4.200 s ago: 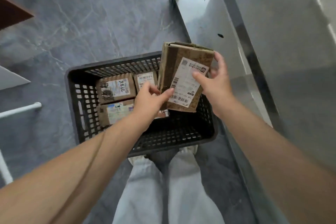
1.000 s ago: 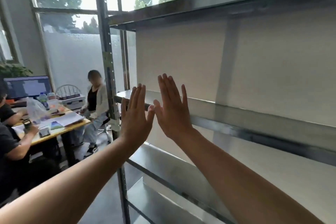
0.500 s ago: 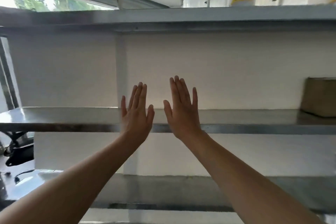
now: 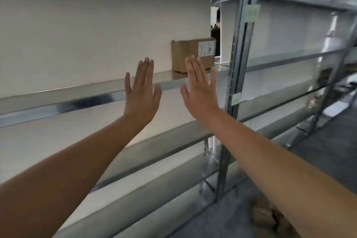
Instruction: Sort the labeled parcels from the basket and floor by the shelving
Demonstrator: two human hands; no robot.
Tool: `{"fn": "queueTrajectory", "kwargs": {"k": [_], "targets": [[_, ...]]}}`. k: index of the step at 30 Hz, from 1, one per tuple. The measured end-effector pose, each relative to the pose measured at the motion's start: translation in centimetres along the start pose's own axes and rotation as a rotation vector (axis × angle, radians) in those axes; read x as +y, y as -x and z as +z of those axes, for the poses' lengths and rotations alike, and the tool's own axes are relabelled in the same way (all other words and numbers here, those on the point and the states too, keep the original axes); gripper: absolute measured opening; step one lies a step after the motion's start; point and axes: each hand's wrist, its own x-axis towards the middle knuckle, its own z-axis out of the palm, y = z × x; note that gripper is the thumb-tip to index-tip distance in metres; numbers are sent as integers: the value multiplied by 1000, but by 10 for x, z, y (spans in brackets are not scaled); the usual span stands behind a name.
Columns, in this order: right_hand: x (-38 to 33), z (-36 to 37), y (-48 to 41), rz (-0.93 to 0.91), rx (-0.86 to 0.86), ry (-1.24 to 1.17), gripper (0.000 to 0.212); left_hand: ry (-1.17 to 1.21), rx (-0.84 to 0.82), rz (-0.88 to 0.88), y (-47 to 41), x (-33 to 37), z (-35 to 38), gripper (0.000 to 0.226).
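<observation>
Brown parcel (image 4: 190,55) — white label (image 4: 206,49)

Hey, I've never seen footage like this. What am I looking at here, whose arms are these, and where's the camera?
The camera is worn on a person's head, so you see their own two bare arms reaching forward. The left hand and right hand are both flat and open, holding nothing. In front of them stands metal shelving. One cardboard parcel with a white label sits on the shelf at hand height, just beyond the right hand. Low on the floor at the right lie brown shapes, probably more parcels, but they are too blurred to be sure.
</observation>
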Motion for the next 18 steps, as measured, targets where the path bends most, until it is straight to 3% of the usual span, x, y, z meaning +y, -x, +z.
{"fn": "queueTrajectory", "kwargs": {"k": [9, 18], "targets": [[157, -58, 78, 258, -47, 263, 65, 278, -124, 266, -12, 151, 96, 60], [254, -44, 131, 483, -162, 467, 65, 511, -247, 417, -19, 238, 214, 61]]}}
